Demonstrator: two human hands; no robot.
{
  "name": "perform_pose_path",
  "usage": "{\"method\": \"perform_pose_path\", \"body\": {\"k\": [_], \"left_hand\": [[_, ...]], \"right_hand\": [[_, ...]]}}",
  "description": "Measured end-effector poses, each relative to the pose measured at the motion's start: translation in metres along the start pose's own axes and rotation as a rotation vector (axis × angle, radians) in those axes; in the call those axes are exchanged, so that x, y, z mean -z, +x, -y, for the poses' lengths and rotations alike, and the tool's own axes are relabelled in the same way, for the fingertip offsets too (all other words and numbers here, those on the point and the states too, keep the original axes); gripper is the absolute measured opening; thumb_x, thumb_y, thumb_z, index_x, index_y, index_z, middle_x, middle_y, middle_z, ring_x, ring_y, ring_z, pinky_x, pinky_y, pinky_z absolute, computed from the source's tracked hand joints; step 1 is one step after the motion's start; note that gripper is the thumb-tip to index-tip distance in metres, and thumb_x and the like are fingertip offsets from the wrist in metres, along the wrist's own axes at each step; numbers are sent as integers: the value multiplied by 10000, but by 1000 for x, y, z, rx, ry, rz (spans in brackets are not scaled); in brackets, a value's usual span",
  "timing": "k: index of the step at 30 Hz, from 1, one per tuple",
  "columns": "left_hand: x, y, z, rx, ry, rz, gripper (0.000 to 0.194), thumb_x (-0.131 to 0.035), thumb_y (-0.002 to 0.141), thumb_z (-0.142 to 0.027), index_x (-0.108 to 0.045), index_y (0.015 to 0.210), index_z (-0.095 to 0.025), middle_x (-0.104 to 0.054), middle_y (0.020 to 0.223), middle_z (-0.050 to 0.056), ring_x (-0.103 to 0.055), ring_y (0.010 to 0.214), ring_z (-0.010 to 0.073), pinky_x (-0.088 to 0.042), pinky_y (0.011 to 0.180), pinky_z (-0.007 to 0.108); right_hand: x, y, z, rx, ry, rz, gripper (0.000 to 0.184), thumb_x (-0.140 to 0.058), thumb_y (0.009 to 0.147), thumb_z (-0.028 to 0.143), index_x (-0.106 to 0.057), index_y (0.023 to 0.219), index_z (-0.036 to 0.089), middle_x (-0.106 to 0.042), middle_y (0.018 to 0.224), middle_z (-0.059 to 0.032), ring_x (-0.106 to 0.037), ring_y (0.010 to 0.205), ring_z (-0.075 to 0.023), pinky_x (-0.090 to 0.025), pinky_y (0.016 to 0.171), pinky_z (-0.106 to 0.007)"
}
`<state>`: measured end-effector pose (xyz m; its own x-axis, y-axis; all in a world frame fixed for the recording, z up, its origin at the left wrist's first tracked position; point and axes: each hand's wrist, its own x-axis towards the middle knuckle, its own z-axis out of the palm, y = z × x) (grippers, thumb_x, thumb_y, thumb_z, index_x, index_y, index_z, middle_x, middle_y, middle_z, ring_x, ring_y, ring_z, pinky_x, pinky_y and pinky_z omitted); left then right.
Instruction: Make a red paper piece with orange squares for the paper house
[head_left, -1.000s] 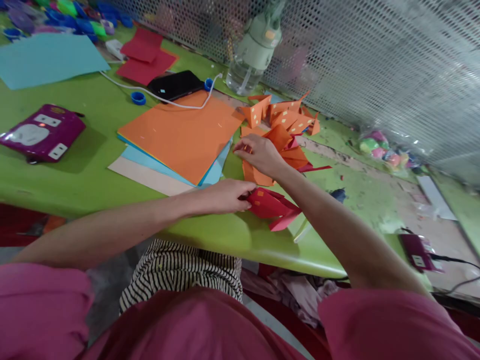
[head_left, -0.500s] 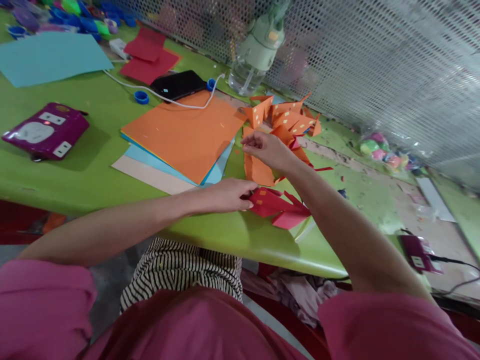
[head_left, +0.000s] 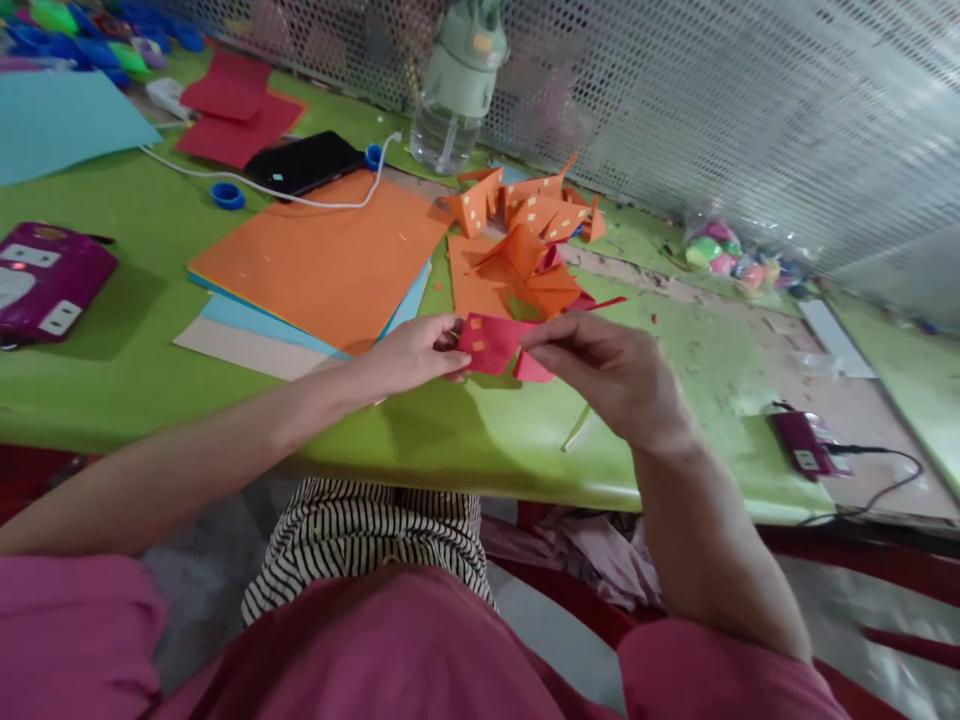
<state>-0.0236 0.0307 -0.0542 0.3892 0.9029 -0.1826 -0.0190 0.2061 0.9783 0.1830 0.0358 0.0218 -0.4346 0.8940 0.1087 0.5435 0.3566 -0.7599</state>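
Observation:
A red folded paper piece (head_left: 491,345) with small orange squares on it is held up between my two hands, just above the table's front edge. My left hand (head_left: 424,352) pinches its left end. At its right end, my right hand (head_left: 615,370) grips it between thumb and fingers, hiding part of that side. Behind my hands lie orange folded paper pieces (head_left: 525,265), and farther back stand more orange paper pieces with pale squares (head_left: 536,205). To the left is a stack of orange paper sheets (head_left: 322,260) over blue and pale ones.
On the green table (head_left: 112,400), a black phone (head_left: 304,163), white cable (head_left: 262,190), blue caps (head_left: 227,195) and red paper (head_left: 240,115) lie back left. A water bottle (head_left: 454,95) stands by the perforated panel (head_left: 637,110). Purple power sockets (head_left: 56,280) sit left.
My right hand has come back from the orange paper and taken hold of the red piece's right end. My left hand has lifted the piece and moved slightly left. The view has shifted right.

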Motion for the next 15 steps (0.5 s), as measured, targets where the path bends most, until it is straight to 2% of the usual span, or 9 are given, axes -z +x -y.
{"method": "perform_pose_path", "body": {"k": [3, 6, 11, 15], "left_hand": [[-1, 0, -2, 17, -32, -1, 314, -609, 872, -74, -614, 1181, -128, -733, 986, 69, -678, 781, 99, -552, 801, 265], [-2, 0, -2, 28, -42, -15, 319, -619, 863, -66, -608, 1176, -124, -730, 939, 51, -674, 755, 95, -555, 798, 269], [-4, -1, -3, 28, -42, -39, 335, -638, 857, -69, -596, 1185, -124, -724, 886, 31, -675, 731, 94, -553, 793, 271], [-4, -1, -4, 53, -33, -55, 370, -653, 853, -69, -592, 1214, -124, -733, 894, 44, -686, 746, 110, -556, 821, 297]], "right_hand": [[-14, -16, -11, -38, 50, -39, 183, -689, 812, 388, -588, 863, 245, -663, 830, 0, -608, 724, -156, -506, 680, -336], [-27, -19, -20, -42, 39, -100, 229, -699, 796, 344, -495, 844, 250, -641, 799, 19, -584, 687, -140, -484, 659, -324], [-36, -19, -21, -10, -82, -166, 247, -680, 808, 284, -435, 812, 258, -607, 749, 33, -560, 646, -132, -462, 624, -314], [-40, -21, -20, -2, -193, -163, 232, -661, 824, 251, -429, 822, 263, -605, 756, 35, -585, 673, -146, -459, 632, -317]]}}
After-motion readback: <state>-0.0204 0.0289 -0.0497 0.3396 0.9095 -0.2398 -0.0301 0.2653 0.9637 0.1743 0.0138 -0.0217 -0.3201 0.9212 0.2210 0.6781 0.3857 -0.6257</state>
